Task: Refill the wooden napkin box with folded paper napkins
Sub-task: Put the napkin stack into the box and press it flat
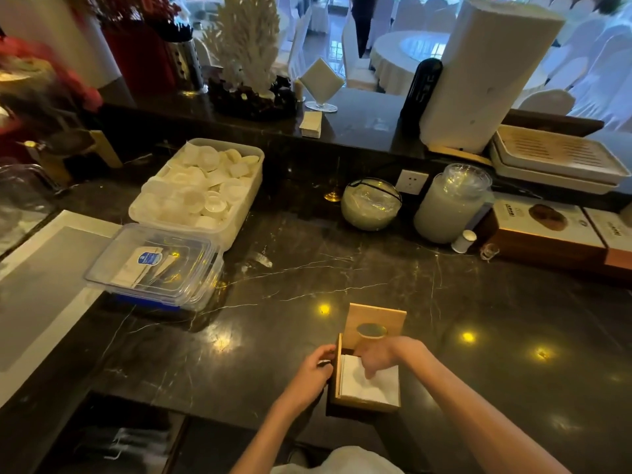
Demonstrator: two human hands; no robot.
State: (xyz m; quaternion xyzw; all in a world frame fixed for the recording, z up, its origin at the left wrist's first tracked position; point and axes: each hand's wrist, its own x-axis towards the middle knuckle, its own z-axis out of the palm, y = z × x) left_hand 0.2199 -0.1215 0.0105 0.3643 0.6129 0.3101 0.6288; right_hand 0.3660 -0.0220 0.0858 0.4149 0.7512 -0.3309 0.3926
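Wooden napkin box [367, 401] near counter [444, 302] front edge, lid up. Left hand [313, 374] grips box's side; right hand [376, 357] presses napkins [369, 388], fingers loose. Best flatten evenly, corners squared.

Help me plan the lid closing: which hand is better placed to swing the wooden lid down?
Probably the right hand: it presses the napkins just below the raised lid. The left hand is steadying the napkin box from its left wall.

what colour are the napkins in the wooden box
White napkins, seen in the head view.
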